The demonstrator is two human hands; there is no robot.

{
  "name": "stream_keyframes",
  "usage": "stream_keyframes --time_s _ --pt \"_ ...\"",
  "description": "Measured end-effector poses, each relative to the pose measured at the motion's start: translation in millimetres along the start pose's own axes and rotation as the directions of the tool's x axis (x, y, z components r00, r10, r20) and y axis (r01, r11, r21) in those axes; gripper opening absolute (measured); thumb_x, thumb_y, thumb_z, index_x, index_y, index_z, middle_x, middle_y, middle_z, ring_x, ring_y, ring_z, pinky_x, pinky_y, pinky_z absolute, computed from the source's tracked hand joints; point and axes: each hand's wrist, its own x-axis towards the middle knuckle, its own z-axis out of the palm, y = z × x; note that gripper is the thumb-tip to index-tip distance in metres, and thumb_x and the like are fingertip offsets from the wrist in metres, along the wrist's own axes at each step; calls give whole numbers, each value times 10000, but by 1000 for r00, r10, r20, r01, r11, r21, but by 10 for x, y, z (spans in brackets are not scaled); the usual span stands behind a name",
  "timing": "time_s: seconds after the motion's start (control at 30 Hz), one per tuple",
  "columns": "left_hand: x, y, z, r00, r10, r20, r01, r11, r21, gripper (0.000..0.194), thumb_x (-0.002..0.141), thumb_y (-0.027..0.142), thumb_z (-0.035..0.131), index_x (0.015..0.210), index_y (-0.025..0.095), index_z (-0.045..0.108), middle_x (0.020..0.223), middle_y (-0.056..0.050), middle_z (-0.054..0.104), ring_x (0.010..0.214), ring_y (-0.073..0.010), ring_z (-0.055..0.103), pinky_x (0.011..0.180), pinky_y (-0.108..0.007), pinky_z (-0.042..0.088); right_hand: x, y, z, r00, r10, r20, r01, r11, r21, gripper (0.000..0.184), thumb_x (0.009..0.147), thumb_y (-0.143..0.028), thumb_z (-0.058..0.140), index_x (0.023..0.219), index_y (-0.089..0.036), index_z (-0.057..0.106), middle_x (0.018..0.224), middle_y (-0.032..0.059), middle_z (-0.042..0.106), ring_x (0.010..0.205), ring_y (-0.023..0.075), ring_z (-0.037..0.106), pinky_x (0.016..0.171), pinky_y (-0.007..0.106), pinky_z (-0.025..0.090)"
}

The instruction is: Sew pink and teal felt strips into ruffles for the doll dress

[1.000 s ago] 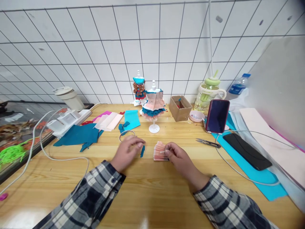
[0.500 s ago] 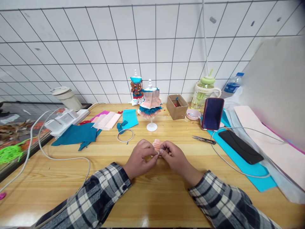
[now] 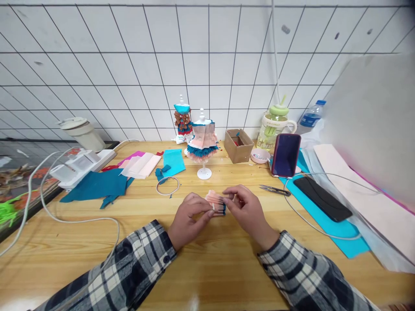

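Observation:
A small pleated piece of pink crepe paper with a dark teal edge lies low over the table in front of me. My left hand pinches its left side between thumb and fingers; a little white bit shows at those fingertips. At the paper's right edge is my right hand, its thumb and index finger apart; whether the thumb touches the paper I cannot tell. Straight ahead stands a white mini dress form in a pink and teal paper dress. Another dress form, in blue, brown and red, is behind it.
On the left are folded pink paper, teal paper, a ring and a power strip. To the right are a cardboard box, a bead dish, a phone, thread snips and a black case.
My right hand has let go near the left fingertips and moved right, uncovering the paper's pleats and teal edge. My left hand keeps its pinch. The view has shifted slightly.

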Motion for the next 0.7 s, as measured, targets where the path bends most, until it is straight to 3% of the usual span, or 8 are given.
stream_keyframes --time_s 0.07,0.2,0.53,0.7 --pt "-20 -15 -23 998 -56 0 56 998 23 139 894 262 591 858 223 718 819 -16 716 791 -158 584 775 -325 394 -13 -21 -13 990 -138 31 140 983 -116 72 828 -227 630 878 -210 679 767 -2 579 531 82 447 541 234 404" --pt "-51 -24 -55 997 -68 23 66 996 64 186 912 307 550 925 246 726 869 -20 712 833 -175 574 799 -352 364 -64 -45 21 963 -240 126 262 942 -209 123 863 -237 616 943 -218 707 836 25 644 582 98 514 579 234 435" --pt "-52 12 -26 993 -67 94 38 958 283 162 889 284 569 845 245 720 810 -3 724 804 -176 555 809 -390 311 -100 -30 43 932 -290 215 349 876 -334 112 875 -239 597 912 -227 702 843 21 686 667 121 584 634 238 451" --pt "-57 16 -26 992 -24 126 -12 962 273 140 889 273 572 856 237 703 815 0 713 800 -169 538 801 -385 307 -86 -51 86 963 -188 195 241 923 -301 53 798 -167 625 785 -204 661 750 -2 638 600 107 539 566 229 410"
